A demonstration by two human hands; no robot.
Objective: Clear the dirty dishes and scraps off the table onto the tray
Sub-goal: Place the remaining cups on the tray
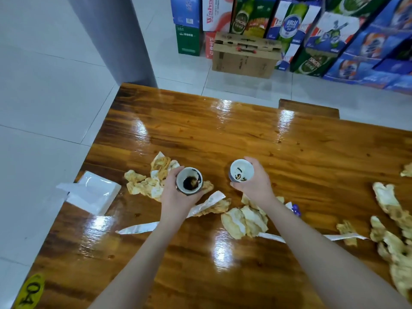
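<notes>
Glossy brown wooden table below. The left hand curls its fingers round a small round cup with dark dregs, and the right hand grips a small white cup with sauce smears, both mid-table among stained crumpled paper napkins.

An eatery: numbered table, stacked beer cartons on tiled floor.

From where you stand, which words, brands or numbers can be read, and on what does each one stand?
"04": yellow sticker on the table's near left corner.
"Waha", cut off by the picture's edge: red-and-white carton.
"TSINGTAO": green carton beside it.
Print on the blue cartons and the brown box: too blurred to read.
</notes>
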